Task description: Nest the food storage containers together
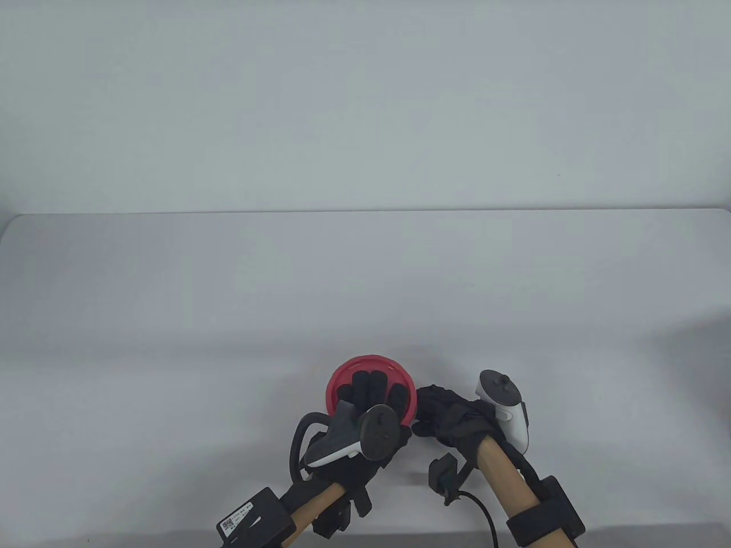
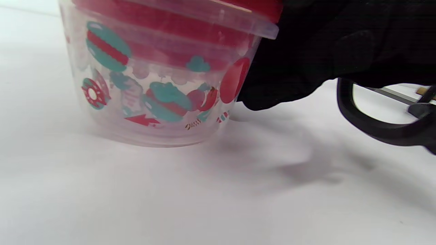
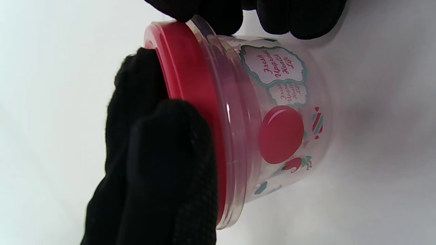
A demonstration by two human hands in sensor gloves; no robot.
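My left hand (image 1: 368,402) flat, pressing the red lid (image 1: 342,379), my right hand (image 1: 451,416) gripping the container (image 3: 272,112) side, near table's (image 1: 171,342) front edge, open surface beyond

The container (image 1: 370,394) stands on the table (image 1: 171,342), near its front edge, with its lid (image 3: 184,78) on. My left hand (image 1: 365,399) rests on the lid; my right hand (image 1: 445,414) touches its right side

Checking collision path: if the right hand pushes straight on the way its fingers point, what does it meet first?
The right hand points toward the person's left, so it meets the container wall at once; its fingers already look against it. The left hand rests on the red lid.
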